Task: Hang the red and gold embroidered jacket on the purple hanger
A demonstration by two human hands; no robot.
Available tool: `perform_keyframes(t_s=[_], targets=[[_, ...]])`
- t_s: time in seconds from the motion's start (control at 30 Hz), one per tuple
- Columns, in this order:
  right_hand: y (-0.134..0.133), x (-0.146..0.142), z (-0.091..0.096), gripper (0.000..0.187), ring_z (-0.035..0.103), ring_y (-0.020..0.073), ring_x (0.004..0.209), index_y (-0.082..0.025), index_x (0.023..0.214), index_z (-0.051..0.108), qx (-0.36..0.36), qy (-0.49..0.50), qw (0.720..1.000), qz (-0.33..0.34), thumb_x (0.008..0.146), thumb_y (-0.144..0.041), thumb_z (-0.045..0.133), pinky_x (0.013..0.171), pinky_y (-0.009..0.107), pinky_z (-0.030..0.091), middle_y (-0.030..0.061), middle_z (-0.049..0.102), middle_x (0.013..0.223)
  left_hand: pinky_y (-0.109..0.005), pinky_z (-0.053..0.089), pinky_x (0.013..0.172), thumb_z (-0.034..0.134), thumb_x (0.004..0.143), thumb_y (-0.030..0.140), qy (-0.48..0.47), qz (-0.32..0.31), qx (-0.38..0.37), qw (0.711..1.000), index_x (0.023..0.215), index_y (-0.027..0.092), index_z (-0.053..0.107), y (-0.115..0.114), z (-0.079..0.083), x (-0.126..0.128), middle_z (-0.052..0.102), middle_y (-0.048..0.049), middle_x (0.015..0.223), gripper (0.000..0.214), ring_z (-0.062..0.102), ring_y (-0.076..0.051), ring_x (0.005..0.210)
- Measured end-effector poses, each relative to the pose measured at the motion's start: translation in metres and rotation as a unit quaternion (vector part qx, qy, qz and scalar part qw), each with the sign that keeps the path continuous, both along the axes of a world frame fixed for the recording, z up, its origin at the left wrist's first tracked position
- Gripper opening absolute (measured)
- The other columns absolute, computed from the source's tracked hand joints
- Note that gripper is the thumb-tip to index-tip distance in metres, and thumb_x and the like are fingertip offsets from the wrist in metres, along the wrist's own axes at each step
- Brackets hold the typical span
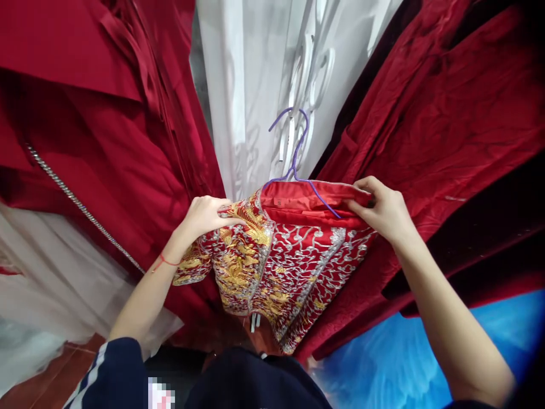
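Note:
A red jacket (298, 272) with gold and silver embroidery hangs in front of me, its plain red lining showing at the top. My left hand (208, 215) pinches its shoulder on the left, above a short embroidered sleeve. On the right, my right hand (381, 207) grips the jacket's upper edge between thumb and fingers. A purple hanger (293, 165) sticks up from the neck opening, with one arm lying over the red lining and the other partly hidden by the cloth. Its hook is near a white ringed fitting.
Dark red garments (140, 125) hang at the left, one with a silver beaded trim (80, 201). More red velvety clothes (443, 113) hang at the right. White garment covers or panels with ring shapes (259, 68) stand behind. Pale sheer fabric (55, 250) and a bright blue garment (395, 363) lie lower down.

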State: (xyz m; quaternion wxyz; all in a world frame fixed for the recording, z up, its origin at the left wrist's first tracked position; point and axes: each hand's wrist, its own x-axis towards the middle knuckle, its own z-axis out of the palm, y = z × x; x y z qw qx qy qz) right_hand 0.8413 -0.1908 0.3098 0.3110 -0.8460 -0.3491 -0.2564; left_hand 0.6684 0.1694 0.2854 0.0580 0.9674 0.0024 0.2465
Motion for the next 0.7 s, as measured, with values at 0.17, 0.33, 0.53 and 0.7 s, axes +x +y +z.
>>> perform_keyframes(t_s=[0.17,0.33,0.53,0.7], targets=[[0.007,0.001,0.000,0.011,0.062,0.0201,0.063,-0.021,0.086,0.068,-0.110,-0.009,0.988,-0.107,0.076,-0.024,0.064,0.060,0.028,0.042,0.0036,0.068,0.071,-0.026,0.025,0.055,0.055,0.079,0.077,-0.008,0.004,0.055,0.998,0.057,0.021,0.058,0.015,0.019,-0.021,0.056,0.0000,0.050,0.060,0.048,-0.014,0.050],[0.021,0.021,-0.015,0.016,0.067,0.0216,0.069,-0.021,0.085,0.073,-0.172,0.100,0.974,-0.109,0.082,-0.024,0.058,0.061,0.028,0.044,0.0056,0.073,0.073,-0.027,0.021,0.053,0.045,0.076,0.087,-0.032,-0.009,0.105,0.994,0.058,0.022,0.060,0.020,0.040,-0.035,0.057,-0.0012,0.051,0.069,0.045,-0.015,0.048],[0.028,0.035,-0.044,0.008,0.065,0.0191,0.068,-0.017,0.074,0.068,-0.110,0.188,0.976,-0.033,0.077,-0.020,0.061,0.064,0.026,0.047,0.0072,0.074,0.076,-0.027,0.024,0.055,0.042,0.071,0.092,-0.046,-0.007,0.151,0.987,0.056,0.023,0.057,0.027,0.054,-0.040,0.049,-0.0007,0.045,0.073,0.041,-0.014,0.046],[0.028,-0.005,-0.053,0.027,0.060,0.0152,0.067,-0.014,0.102,0.062,0.133,0.002,0.984,-0.122,0.094,-0.022,0.038,0.065,0.026,0.044,0.0093,0.070,0.084,-0.029,0.033,0.063,0.045,0.078,0.084,0.055,0.067,0.145,0.986,0.073,0.023,0.069,0.024,0.066,-0.054,0.064,-0.0053,0.059,0.066,0.060,-0.022,0.062]])
